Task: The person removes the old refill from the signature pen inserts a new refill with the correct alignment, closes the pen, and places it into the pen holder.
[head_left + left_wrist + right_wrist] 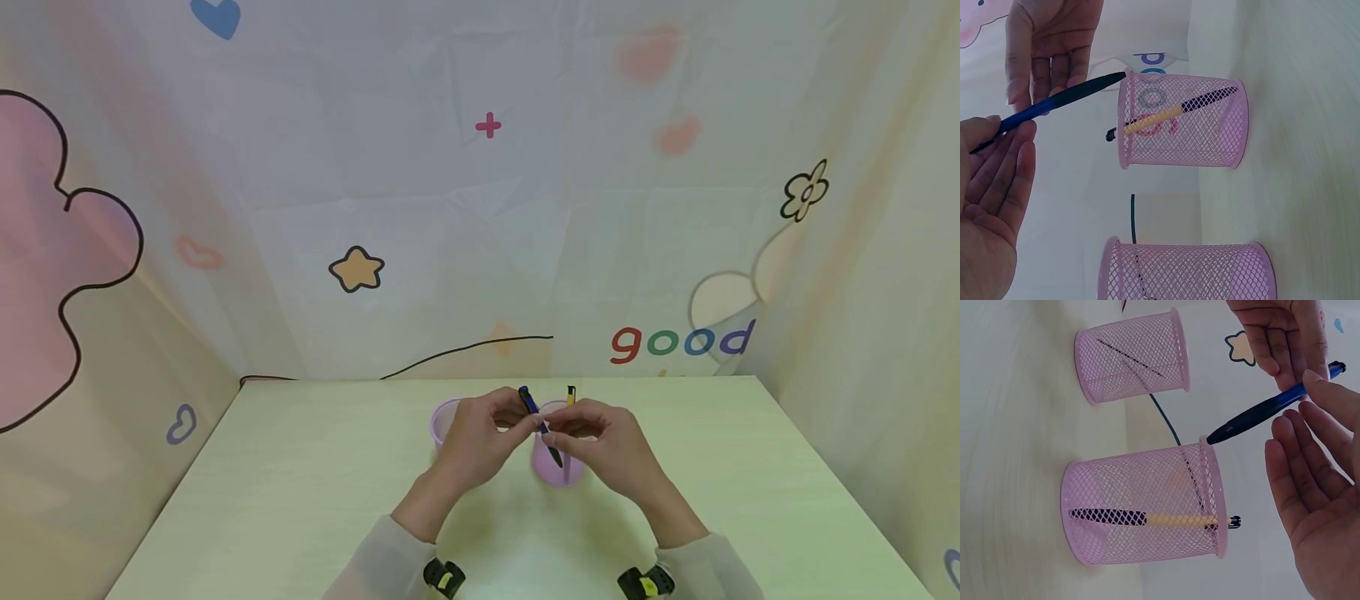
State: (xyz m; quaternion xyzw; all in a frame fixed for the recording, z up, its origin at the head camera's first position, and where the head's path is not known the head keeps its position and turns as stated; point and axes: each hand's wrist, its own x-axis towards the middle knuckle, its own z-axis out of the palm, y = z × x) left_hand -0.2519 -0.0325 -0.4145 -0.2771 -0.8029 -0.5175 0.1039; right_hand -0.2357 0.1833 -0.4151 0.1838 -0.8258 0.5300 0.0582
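Both hands meet over a pink mesh pen holder (558,475). Between them they hold a blue pen (1035,110) with a black grip, slanted with its tip down near the holder's rim. My left hand (480,442) pinches it toward the clicker end between thumb and fingers. Lower on the barrel, the right hand (607,442) pinches it with thumb and index finger, its other fingers loosely bent. A yellow pen (1179,520) with a black grip leans inside this same holder, its top poking out above the rim.
A second pink mesh pen holder (1132,359) stands to the left, partly hidden behind the left hand in the head view. The pale table (300,483) reaches back to a printed curtain (450,208) that also encloses both sides.
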